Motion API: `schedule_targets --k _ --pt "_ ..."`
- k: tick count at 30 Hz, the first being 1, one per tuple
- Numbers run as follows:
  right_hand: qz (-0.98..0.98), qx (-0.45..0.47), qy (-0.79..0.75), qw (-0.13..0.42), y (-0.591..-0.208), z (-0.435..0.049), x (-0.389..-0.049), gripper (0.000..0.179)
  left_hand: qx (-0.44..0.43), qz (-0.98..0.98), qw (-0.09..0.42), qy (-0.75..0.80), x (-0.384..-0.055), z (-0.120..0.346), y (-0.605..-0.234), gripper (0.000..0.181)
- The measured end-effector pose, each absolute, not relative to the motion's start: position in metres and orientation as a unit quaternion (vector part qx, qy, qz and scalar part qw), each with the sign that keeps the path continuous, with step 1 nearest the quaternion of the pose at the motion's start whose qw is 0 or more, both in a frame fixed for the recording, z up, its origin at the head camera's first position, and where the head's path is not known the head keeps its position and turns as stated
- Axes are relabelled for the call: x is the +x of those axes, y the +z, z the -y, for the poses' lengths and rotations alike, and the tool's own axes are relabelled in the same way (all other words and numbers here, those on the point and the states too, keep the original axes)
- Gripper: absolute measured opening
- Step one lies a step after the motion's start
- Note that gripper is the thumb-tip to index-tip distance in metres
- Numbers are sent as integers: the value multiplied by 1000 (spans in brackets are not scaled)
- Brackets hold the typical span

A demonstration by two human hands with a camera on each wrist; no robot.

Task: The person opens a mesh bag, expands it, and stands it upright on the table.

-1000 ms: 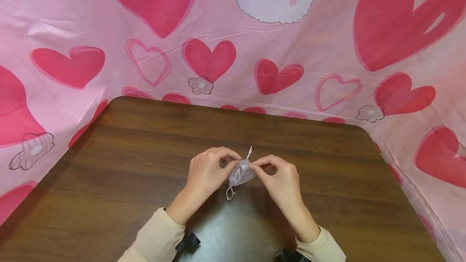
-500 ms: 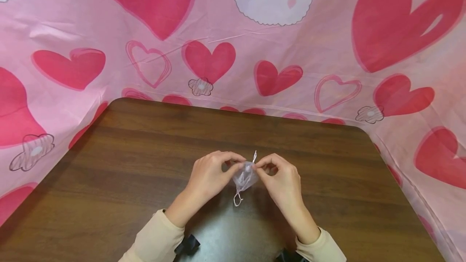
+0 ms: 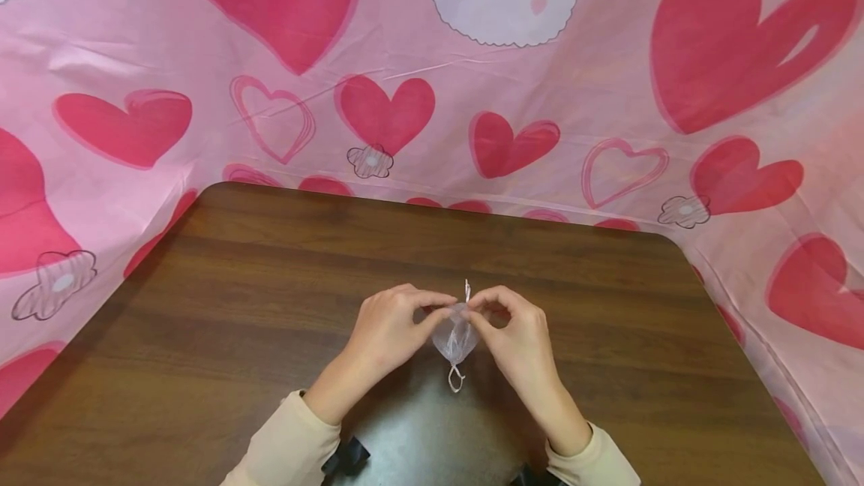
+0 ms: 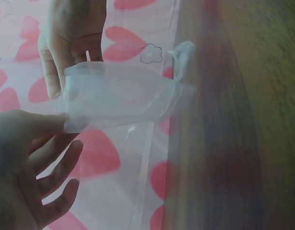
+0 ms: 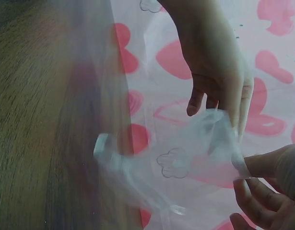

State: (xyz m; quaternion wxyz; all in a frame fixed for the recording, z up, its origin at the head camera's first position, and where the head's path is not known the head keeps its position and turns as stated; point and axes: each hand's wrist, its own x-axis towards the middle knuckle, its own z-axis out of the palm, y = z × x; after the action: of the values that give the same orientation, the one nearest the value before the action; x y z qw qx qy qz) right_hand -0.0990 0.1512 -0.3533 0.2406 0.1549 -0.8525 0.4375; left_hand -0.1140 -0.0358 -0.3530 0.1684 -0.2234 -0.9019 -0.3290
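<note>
A small sheer white drawstring pouch (image 3: 455,343) is stretched between the two hands over the table. My left hand (image 3: 394,327) pinches its edge between thumb and fingertips on the left side. On the right side, my right hand (image 3: 516,328) pinches the same edge. A white cord loop (image 3: 456,378) dangles from the near end of the pouch, and another cord end (image 3: 467,290) sticks up behind the fingertips. In the left wrist view the see-through fabric (image 4: 118,96) spreads out from the fingertips, and the right wrist view shows the pouch (image 5: 185,153) loosely folded.
The hands are above a dark brown wooden table (image 3: 270,261). A pink cloth with red hearts (image 3: 385,111) hangs behind it and along both sides. Black wrist mounts (image 3: 347,457) show below the beige sleeves (image 3: 290,441).
The pouch has swung from a leftward tilt to pointing straight toward me. Its cord loop has moved right and nearer. Both hands keep pinching it, with small shifts.
</note>
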Motion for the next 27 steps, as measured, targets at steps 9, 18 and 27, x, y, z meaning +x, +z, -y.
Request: schedule_targets --k 9,18,27 --pt "856 162 442 215 -351 -151 -98 23 -199 899 210 -330 -116 38 -353 18" --pt "910 130 364 152 -352 -150 -96 17 -191 883 209 -375 -117 40 -352 12" --pt "903 137 363 187 -351 -150 -97 7 -212 855 198 -430 -119 37 -357 19"
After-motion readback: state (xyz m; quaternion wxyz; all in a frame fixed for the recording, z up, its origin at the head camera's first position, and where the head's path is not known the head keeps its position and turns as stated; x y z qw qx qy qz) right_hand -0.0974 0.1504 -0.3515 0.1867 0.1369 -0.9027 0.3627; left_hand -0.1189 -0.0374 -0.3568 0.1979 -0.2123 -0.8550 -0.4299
